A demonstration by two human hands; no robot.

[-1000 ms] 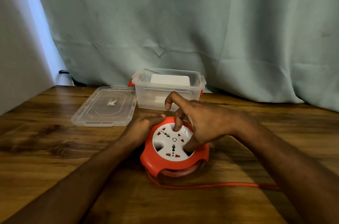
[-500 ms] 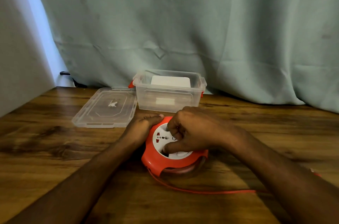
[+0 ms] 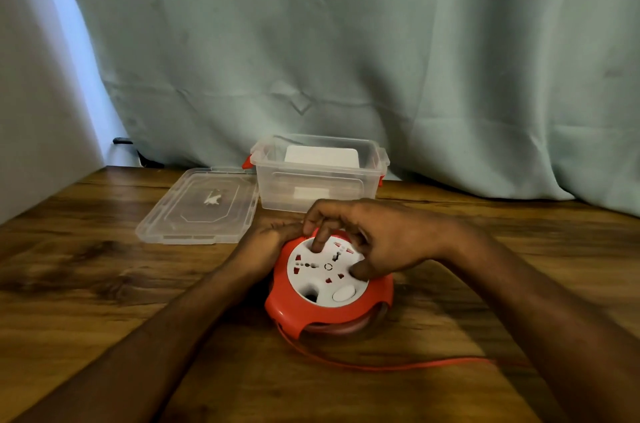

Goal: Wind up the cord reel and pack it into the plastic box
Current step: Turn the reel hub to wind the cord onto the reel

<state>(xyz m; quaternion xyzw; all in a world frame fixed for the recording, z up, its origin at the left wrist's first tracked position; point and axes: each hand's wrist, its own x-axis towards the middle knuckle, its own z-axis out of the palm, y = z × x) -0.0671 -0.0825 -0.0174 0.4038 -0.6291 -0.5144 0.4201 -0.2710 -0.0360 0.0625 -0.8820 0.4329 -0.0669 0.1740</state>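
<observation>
Lid: a clear plastic lid (image 3: 199, 206) lies flat on the wooden table (image 3: 86, 284), far left of the group, its right edge just beside the box.
Plastic box: a clear plastic box (image 3: 317, 176) with red side latches stands open at the back of the table, against a pale green curtain (image 3: 346, 41); a white rectangular item shows inside, too indistinct to name.
Left hand: the left hand (image 3: 266, 242) cups the far-left rim of the reel, fingers curled round the red housing.
Cord reel: a round red cord reel (image 3: 327, 291) sits flat on the table, just in front of the box, outside it. Its white face carries several socket openings with red shutters, a small ring at the centre, a dark hole and a white oval button near the front edge. Coils of cord show through a gap in the lower housing.
Right hand: the right hand (image 3: 374, 239) arches over the white face, one fingertip pressed into the disc at the upper left, thumb against its right edge.
Cord: a thin red cord (image 3: 398, 367) runs from under the reel across the table to the right, under the right forearm.
</observation>
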